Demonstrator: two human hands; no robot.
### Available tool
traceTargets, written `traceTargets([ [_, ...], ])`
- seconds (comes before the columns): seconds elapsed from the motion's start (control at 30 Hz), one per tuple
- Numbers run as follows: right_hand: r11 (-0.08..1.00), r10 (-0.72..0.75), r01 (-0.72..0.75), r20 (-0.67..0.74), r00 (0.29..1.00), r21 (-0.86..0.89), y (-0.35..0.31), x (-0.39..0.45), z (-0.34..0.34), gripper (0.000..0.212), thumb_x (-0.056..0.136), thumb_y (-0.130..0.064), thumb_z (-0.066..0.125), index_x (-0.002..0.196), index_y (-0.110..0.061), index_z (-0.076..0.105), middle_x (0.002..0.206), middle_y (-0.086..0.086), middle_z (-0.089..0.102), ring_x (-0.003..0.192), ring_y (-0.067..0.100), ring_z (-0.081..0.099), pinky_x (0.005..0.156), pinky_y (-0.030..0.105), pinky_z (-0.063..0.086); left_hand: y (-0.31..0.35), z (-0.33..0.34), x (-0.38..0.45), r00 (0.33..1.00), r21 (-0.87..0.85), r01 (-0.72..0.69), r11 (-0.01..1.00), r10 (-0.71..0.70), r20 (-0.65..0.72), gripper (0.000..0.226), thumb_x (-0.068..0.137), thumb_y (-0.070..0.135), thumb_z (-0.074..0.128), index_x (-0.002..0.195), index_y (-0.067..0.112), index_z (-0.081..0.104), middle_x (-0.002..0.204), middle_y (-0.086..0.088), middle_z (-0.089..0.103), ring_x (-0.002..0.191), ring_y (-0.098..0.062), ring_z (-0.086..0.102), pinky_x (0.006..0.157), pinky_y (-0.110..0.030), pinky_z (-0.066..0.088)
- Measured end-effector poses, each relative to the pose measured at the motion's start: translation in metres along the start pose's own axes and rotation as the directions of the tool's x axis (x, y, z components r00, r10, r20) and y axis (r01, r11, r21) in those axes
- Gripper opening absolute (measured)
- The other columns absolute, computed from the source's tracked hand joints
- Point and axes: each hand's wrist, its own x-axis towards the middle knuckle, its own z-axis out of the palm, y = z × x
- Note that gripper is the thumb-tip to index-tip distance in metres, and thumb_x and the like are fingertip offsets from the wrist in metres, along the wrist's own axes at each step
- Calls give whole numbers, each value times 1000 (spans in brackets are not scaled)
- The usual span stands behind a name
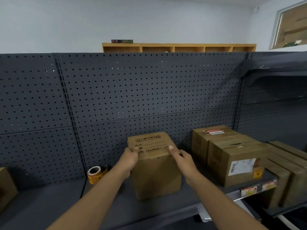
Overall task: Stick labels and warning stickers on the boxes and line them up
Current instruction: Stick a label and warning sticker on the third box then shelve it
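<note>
A plain brown cardboard box (156,176) with printed symbols on its top stands in the middle of the dark shelf (49,205). My left hand (130,161) grips its upper left edge, thumb on the top face. My right hand (184,161) holds its upper right edge, thumb on top as well. To the right stand two more boxes: a front box (237,165) bearing a white shipping label and an orange warning sticker, and a rear box (214,135) with red and white stickers on top. A roll of orange warning stickers (95,174) lies left of my left forearm.
A dark pegboard wall (132,90) backs the shelf. Flat folded cartons (289,171) lean at the far right. Part of another box (6,185) shows at the left edge. Loose sticker sheets (257,188) sit on the shelf's front lip at right.
</note>
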Motion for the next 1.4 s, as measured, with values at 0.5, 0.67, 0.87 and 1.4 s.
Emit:
traceTargets([
  [0.5, 476, -642, 411, 12, 767, -778, -35, -33, 96, 67, 87, -81, 42, 107, -26, 73, 113, -6, 60, 113, 22, 50, 98, 43, 39, -62, -27, 1, 970, -159, 231, 960, -215, 111, 48, 97, 54, 54, 118, 15, 73, 110, -14, 77, 104, -37, 72, 95, -53, 58],
  [0.67, 410, -703, 487, 73, 708, -771, -15, -39, 131, 57, 87, -71, 51, 108, -23, 72, 110, -4, 60, 111, 22, 52, 101, 41, 40, -54, -32, -27, 971, -336, 211, 918, -156, 184, 42, 103, 57, 50, 117, 25, 73, 115, -12, 75, 112, -30, 67, 97, -45, 57],
  [0.87, 415, -719, 486, 50, 694, -769, -9, -45, 141, 45, 90, -57, 53, 110, -21, 72, 111, -3, 61, 112, 21, 51, 103, 41, 37, -63, -39, -37, 973, -369, 198, 908, -136, 186, 44, 104, 55, 50, 117, 21, 74, 117, -11, 75, 116, -27, 66, 101, -44, 55],
  [1.4, 358, -692, 603, 232, 684, -713, -38, -53, 140, 45, 98, -47, 48, 130, -17, 59, 125, 1, 57, 118, 24, 51, 103, 43, 45, -112, -135, -59, 930, 686, -293, 666, 364, 43, 28, 98, 26, 57, 124, 31, 65, 115, 2, 71, 103, -20, 68, 82, -38, 58],
])
